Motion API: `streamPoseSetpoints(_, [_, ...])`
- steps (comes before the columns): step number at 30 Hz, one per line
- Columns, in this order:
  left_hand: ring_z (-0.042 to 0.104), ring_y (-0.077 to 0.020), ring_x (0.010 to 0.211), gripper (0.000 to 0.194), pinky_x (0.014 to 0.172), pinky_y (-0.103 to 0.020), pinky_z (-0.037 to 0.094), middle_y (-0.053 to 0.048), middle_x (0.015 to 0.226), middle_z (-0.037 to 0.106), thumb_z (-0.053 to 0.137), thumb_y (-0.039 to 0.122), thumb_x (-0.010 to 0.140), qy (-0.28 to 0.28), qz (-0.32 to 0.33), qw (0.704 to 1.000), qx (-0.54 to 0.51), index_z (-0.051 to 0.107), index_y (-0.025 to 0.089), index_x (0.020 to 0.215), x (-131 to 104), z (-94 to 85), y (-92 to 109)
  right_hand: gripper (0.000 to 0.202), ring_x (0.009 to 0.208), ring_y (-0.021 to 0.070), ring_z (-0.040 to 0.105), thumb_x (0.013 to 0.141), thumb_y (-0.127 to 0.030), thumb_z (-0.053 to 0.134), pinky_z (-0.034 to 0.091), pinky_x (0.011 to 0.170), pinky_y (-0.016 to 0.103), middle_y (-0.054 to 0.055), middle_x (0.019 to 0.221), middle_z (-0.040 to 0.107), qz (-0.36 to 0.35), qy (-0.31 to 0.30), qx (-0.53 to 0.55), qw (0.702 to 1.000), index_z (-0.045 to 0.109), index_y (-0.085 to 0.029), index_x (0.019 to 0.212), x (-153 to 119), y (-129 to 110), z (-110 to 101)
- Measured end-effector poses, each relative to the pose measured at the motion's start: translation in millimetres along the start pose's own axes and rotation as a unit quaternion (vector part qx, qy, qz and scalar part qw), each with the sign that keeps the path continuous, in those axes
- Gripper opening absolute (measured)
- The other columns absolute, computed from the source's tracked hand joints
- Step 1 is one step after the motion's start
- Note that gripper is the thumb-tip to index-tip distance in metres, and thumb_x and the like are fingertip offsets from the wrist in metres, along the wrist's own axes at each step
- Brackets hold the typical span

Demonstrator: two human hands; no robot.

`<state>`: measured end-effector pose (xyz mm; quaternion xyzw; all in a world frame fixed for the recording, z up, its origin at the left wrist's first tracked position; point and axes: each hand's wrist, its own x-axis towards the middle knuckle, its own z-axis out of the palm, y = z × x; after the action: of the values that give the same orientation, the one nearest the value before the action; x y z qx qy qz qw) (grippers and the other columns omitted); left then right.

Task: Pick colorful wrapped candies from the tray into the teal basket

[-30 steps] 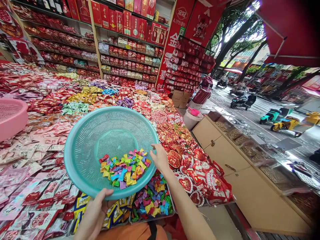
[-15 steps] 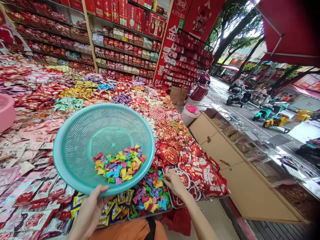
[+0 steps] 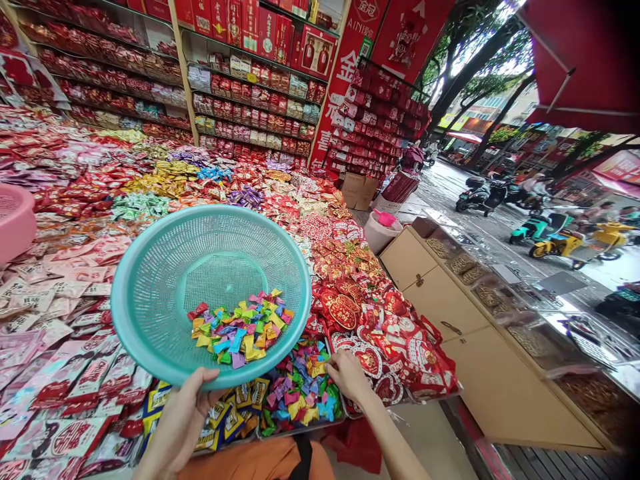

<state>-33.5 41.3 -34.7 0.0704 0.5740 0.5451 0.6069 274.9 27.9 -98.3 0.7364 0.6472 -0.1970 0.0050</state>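
A large teal plastic basket (image 3: 150, 267) with a mesh bottom is tilted toward me. My left hand (image 3: 184, 417) grips its near rim, thumb over the top and fingers underneath. Small twist-wrapped candies (image 3: 245, 330) in bright colours lie in the basket's near right part. Below its right edge, a tray of similar loose candies (image 3: 305, 387) sits by my knees. My right hand (image 3: 349, 377) is at that tray's right side with its fingers curled closed; what they hold, if anything, is hidden. Beside it lie red and white heart-shaped packets (image 3: 370, 360).
Yellow and blue packets (image 3: 217, 420) fill a tray under the basket. Wrapped sweets (image 3: 65, 373) cover the display on the left, with a pink basket (image 3: 15, 223) at its edge. A wooden cabinet (image 3: 465, 340) stands to the right. Parked scooters (image 3: 580, 240) are on the street beyond.
The fingers of my right hand have curled in more tightly at the edge of the candy tray. My left hand and the basket stay nearly still; the view has shifted slightly.
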Motion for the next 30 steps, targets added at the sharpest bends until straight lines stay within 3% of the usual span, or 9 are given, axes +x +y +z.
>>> streamPoseSetpoints(11, [0.058,-0.0138,0.064,0.006,0.056,-0.024,0.056,-0.003,0.068,0.062,0.071,0.012,0.062,-0.005,0.003,1.0,0.007,0.066,0.012,0.059,4.7,-4.1,-4.0,0.016,0.085,0.0185,0.058,0.084,-0.016,0.055,0.035,0.072,0.025,0.005,0.082,0.066,-0.005,0.007,0.088,0.996,0.061,-0.018,0.069,-1.5,-3.0,0.0])
streamPoseSetpoints(16, [0.058,-0.0129,0.061,0.006,0.055,-0.023,0.056,-0.002,0.069,0.064,0.072,0.012,0.062,-0.009,0.011,1.0,0.006,0.066,0.014,0.061,5.8,-6.3,-6.3,0.018,0.074,0.0159,0.054,0.079,-0.014,0.055,0.034,0.066,0.024,0.001,0.072,0.06,-0.031,0.031,0.135,0.99,0.053,-0.019,0.062,-5.1,-7.1,-15.3])
streamPoseSetpoints(20, [0.059,-0.0142,0.061,0.005,0.055,-0.025,0.056,-0.003,0.068,0.064,0.071,0.011,0.062,-0.003,-0.001,1.0,0.009,0.066,0.013,0.061,0.5,-1.7,-1.6,0.017,0.073,0.0159,0.052,0.079,-0.015,0.053,0.036,0.068,0.026,0.0,0.071,0.057,-0.076,0.095,0.168,0.978,0.051,-0.02,0.063,-6.1,-19.6,-50.1])
streamPoseSetpoints(24, [0.059,-0.0144,0.062,0.004,0.056,-0.025,0.056,-0.003,0.067,0.063,0.069,0.01,0.062,0.011,-0.009,1.0,0.005,0.066,0.012,0.059,-5.0,3.0,3.1,0.023,0.069,0.0149,0.05,0.086,-0.025,0.053,0.038,0.067,0.027,0.0,0.07,0.055,-0.134,0.194,0.215,0.948,0.051,-0.021,0.063,11.2,-44.0,-83.1])
streamPoseSetpoints(27, [0.058,-0.0133,0.06,0.008,0.055,-0.023,0.055,-0.003,0.065,0.062,0.068,0.009,0.062,0.011,-0.009,1.0,0.0,0.065,0.013,0.056,-5.6,2.2,2.6,0.026,0.068,0.0142,0.049,0.088,-0.03,0.053,0.038,0.067,0.026,-0.001,0.068,0.053,-0.162,0.26,0.243,0.92,0.052,-0.02,0.064,37.1,-65.7,-88.6])
streamPoseSetpoints(30, [0.059,-0.0133,0.062,0.007,0.056,-0.024,0.055,-0.003,0.067,0.063,0.069,0.009,0.062,0.008,-0.009,1.0,-0.006,0.066,0.013,0.057,-3.3,-1.2,-0.7,0.022,0.072,0.0147,0.05,0.087,-0.028,0.055,0.038,0.07,0.026,0.0,0.071,0.055,-0.162,0.283,0.25,0.911,0.055,-0.02,0.066,63.8,-84.6,-79.6])
